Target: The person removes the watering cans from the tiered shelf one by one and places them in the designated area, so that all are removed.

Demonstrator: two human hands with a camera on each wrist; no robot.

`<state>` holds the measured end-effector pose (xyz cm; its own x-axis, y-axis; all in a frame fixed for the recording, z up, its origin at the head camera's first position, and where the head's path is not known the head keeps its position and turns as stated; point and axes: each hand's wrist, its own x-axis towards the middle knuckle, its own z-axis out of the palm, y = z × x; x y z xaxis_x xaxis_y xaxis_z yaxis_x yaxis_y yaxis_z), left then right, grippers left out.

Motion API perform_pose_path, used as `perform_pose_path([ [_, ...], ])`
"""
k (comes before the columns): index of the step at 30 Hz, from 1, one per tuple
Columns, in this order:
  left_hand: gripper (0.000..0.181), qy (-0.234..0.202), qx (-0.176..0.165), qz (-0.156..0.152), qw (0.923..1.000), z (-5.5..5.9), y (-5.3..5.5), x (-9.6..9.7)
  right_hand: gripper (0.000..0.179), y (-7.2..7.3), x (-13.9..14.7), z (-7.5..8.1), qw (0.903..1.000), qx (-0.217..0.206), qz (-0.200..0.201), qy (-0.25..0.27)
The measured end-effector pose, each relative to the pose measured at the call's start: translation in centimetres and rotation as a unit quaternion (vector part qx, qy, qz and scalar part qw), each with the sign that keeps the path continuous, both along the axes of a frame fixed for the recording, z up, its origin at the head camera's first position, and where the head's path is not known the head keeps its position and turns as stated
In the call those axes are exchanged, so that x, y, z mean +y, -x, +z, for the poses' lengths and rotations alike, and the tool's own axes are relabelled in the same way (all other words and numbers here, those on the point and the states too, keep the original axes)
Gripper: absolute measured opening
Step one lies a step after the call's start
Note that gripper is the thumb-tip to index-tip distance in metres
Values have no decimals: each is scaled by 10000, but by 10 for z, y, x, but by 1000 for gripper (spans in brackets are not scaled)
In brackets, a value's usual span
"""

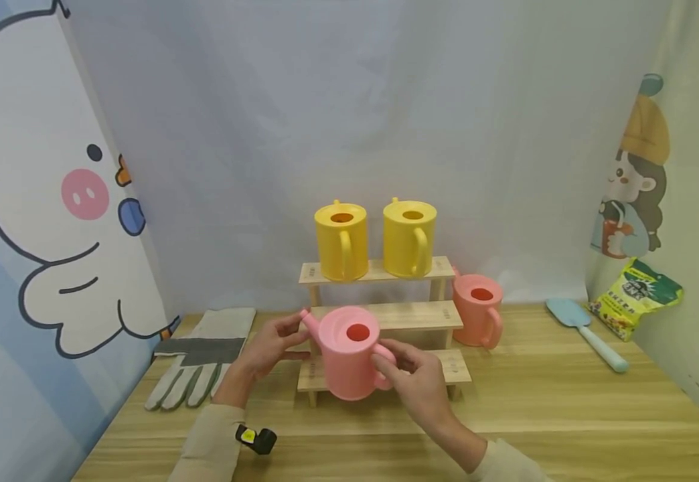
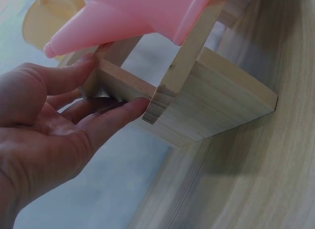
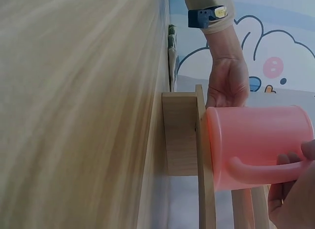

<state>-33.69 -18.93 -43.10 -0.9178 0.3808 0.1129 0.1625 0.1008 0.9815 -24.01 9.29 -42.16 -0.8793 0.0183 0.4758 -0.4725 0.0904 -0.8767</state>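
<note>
A pink watering can (image 1: 349,365) is upright at the front of a three-step wooden rack (image 1: 410,314), its base right at the lowest step in the right wrist view. My right hand (image 1: 418,381) grips its handle (image 3: 266,173), fingers curled through the loop. By the spout (image 2: 74,34), at the rack's left end, is my left hand (image 1: 271,348). Its thumb and fingers are spread apart, with a fingertip (image 2: 140,106) right at the end of the lowest step. Two yellow watering cans (image 1: 342,251) (image 1: 406,248) stand on the top step, handles toward me.
A coral watering can (image 1: 476,314) stands on the table right of the rack. Farther right lie a pale blue trowel (image 1: 572,313) and a green-yellow packet (image 1: 633,294). Grey-white work gloves (image 1: 217,335) lie at the left. A curtain (image 1: 349,120) hangs behind the rack.
</note>
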Motion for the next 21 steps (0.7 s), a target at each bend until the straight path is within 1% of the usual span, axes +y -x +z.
perform_pose_path([
  [3,61,5,-15,-4,10000,0,0,1,26,0,0,0,10000,-28,-32,20],
  [6,62,-13,3,-9,10000,0,0,1,27,-1,-1,1,9999,-111,22,98],
  [13,63,-4,-14,12,10000,-1,0,1,28,-2,0,3,9977,-520,129,423],
  [21,62,55,31,-23,10000,0,0,0,27,-2,2,5,9972,-599,85,444],
])
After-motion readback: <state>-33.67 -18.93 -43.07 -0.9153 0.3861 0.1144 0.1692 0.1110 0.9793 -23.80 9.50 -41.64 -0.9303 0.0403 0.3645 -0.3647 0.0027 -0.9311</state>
